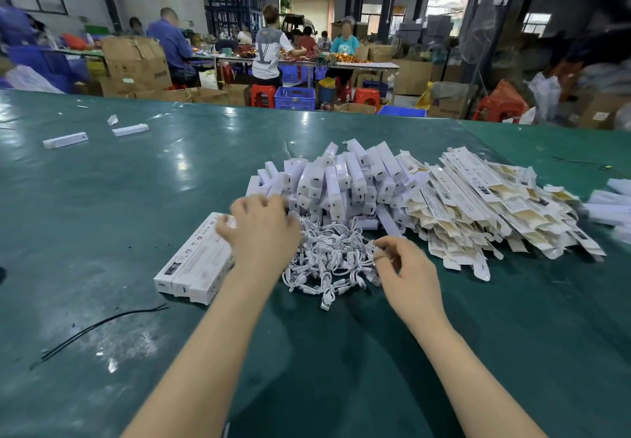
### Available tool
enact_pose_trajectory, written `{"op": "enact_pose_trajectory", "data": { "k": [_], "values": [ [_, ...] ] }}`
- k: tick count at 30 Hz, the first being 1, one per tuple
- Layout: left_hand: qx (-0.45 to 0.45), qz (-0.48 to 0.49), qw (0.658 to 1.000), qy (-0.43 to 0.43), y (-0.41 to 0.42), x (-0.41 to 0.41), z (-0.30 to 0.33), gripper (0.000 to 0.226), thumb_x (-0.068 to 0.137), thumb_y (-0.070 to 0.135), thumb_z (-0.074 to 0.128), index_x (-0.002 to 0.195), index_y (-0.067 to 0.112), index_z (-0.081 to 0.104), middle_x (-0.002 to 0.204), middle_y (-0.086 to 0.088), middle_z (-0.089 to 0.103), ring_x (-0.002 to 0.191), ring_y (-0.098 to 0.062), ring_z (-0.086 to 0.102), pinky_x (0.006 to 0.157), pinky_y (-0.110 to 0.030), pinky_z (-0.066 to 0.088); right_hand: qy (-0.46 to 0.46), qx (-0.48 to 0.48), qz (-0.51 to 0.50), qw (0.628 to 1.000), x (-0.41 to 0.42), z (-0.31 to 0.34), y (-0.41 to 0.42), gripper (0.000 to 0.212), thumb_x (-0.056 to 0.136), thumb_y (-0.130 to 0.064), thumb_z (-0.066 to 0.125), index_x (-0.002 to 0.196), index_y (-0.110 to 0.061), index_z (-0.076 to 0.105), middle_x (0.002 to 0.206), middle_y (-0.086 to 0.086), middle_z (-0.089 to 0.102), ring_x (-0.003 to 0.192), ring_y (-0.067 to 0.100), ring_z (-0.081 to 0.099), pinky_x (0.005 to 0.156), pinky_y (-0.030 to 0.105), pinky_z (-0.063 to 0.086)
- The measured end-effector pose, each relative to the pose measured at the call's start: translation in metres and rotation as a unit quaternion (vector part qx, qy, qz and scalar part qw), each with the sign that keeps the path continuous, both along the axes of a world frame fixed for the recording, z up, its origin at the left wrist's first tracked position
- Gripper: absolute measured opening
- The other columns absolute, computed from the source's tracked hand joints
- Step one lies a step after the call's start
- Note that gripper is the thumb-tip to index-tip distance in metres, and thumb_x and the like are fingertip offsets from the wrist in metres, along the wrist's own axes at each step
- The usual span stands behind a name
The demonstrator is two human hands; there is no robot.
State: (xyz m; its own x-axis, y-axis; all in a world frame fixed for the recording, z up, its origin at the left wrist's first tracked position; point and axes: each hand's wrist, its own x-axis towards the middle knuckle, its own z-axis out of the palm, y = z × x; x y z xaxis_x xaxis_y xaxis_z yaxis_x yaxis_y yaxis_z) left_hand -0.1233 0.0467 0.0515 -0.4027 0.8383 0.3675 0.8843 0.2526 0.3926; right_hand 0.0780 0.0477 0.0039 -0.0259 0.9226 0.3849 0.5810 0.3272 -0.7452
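**A:** Where's the work right now?

**B:** In the white cables (327, 260), a tangle on the table (102, 198) near the middle, just in front of the heap of white units (341, 181). The right hand (406, 266) has its fingers curled in, pinching a cable at the tangle's right edge.

**A:** And the left hand (263, 229)?

**B:** It's over the tangle's left side, by the packed boxes (194, 260), with fingers bent toward the units. It's blurred, so I can't tell whether it has hold of anything.

**A:** So what might go wrong?

**B:** I'd guess the pinched cable drags its neighbours up, since they're looped together. A hard tug could scatter them or knock the leaning units down. The left forearm could also shove the packed boxes further left.
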Motion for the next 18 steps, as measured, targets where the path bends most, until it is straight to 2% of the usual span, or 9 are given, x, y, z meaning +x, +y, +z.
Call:
{"op": "enact_pose_trajectory", "data": {
  "k": [2, 4, 5, 7, 9, 11, 15, 18],
  "values": [
    [0.058, -0.12, 0.987, -0.094, 0.001, 0.036, 0.005, 0.029, 0.096, 0.033, 0.05, 0.123, 0.029, 0.06, 0.128, 0.001, 0.053, 0.122, -0.021, 0.045, 0.102, -0.042, 0.032, -0.01, 0.023, -0.041, 0.999, 0.004, 0.001, 0.004, 0.015, 0.092, -0.015, 0.057, 0.1, -0.027, 0.062, 0.091, -0.019, 0.052, 0.099, 0.015, 0.048, 0.078, 0.024, 0.037],
    [0.088, -0.263, 0.936, -0.216, -0.003, 0.074, 0.001, 0.027, 0.095, 0.024, 0.055, 0.121, 0.023, 0.062, 0.121, 0.003, 0.055, 0.107, -0.009, 0.051, 0.1, -0.031, 0.04, -0.017, 0.042, -0.082, 0.996, 0.009, 0.001, 0.006, 0.015, 0.091, -0.014, 0.059, 0.103, -0.017, 0.067, 0.1, -0.008, 0.052, 0.108, 0.02, 0.046, 0.089, 0.032, 0.038],
    [0.104, -0.313, 0.911, -0.248, -0.008, 0.088, -0.004, 0.026, 0.094, 0.018, 0.057, 0.12, 0.019, 0.063, 0.117, 0.003, 0.056, 0.101, -0.004, 0.051, 0.097, -0.025, 0.041, -0.027, 0.05, -0.106, 0.993, 0.011, 0.0, 0.007, 0.016, 0.091, -0.015, 0.059, 0.104, -0.015, 0.069, 0.106, -0.002, 0.053, 0.111, 0.024, 0.044, 0.092, 0.037, 0.039],
    [0.146, -0.369, 0.888, -0.231, -0.016, 0.106, -0.021, 0.028, 0.092, 0.005, 0.059, 0.119, 0.011, 0.064, 0.111, 0.002, 0.055, 0.095, -0.005, 0.053, 0.092, -0.022, 0.043, -0.079, 0.075, -0.164, 0.98, 0.018, 0.0, 0.008, 0.019, 0.09, -0.015, 0.062, 0.107, -0.014, 0.071, 0.118, 0.006, 0.054, 0.117, 0.029, 0.04, 0.092, 0.042, 0.036],
    [0.175, -0.393, 0.887, -0.166, -0.017, 0.109, -0.037, 0.03, 0.089, -0.002, 0.059, 0.118, 0.006, 0.064, 0.109, -0.004, 0.058, 0.091, -0.015, 0.059, 0.085, -0.028, 0.048, -0.133, 0.077, -0.211, 0.965, 0.027, 0.002, 0.012, 0.022, 0.089, -0.017, 0.062, 0.109, -0.017, 0.072, 0.134, 0.006, 0.049, 0.127, 0.03, 0.032, 0.094, 0.045, 0.031],
    [0.198, -0.396, 0.887, -0.133, -0.017, 0.105, -0.044, 0.031, 0.088, -0.001, 0.059, 0.118, 0.005, 0.064, 0.106, -0.007, 0.06, 0.084, -0.018, 0.06, 0.078, -0.031, 0.05, -0.161, 0.054, -0.243, 0.955, 0.036, 0.006, 0.019, 0.026, 0.091, -0.022, 0.059, 0.114, -0.021, 0.07, 0.149, 0.001, 0.037, 0.136, 0.03, 0.022, 0.099, 0.048, 0.027],
    [0.195, -0.375, 0.891, -0.164, -0.019, 0.1, -0.05, 0.033, 0.091, 0.009, 0.055, 0.123, 0.01, 0.061, 0.103, 0.0, 0.055, 0.079, -0.011, 0.053, 0.068, -0.038, 0.052, -0.149, 0.098, -0.305, 0.936, 0.05, 0.026, 0.04, 0.033, 0.088, -0.02, 0.06, 0.121, -0.016, 0.061, 0.144, 0.012, 0.037, 0.132, 0.034, 0.026, 0.098, 0.052, 0.028],
    [0.188, -0.372, 0.89, -0.185, -0.017, 0.101, -0.052, 0.034, 0.091, 0.012, 0.054, 0.125, 0.014, 0.059, 0.1, 0.007, 0.052, 0.079, -0.009, 0.051, 0.068, -0.035, 0.051, -0.18, 0.036, -0.346, 0.92, 0.065, 0.041, 0.059, 0.042, 0.09, -0.022, 0.057, 0.129, -0.011, 0.048, 0.139, 0.015, 0.04, 0.125, 0.034, 0.031, 0.095, 0.048, 0.029]
  ]
}}
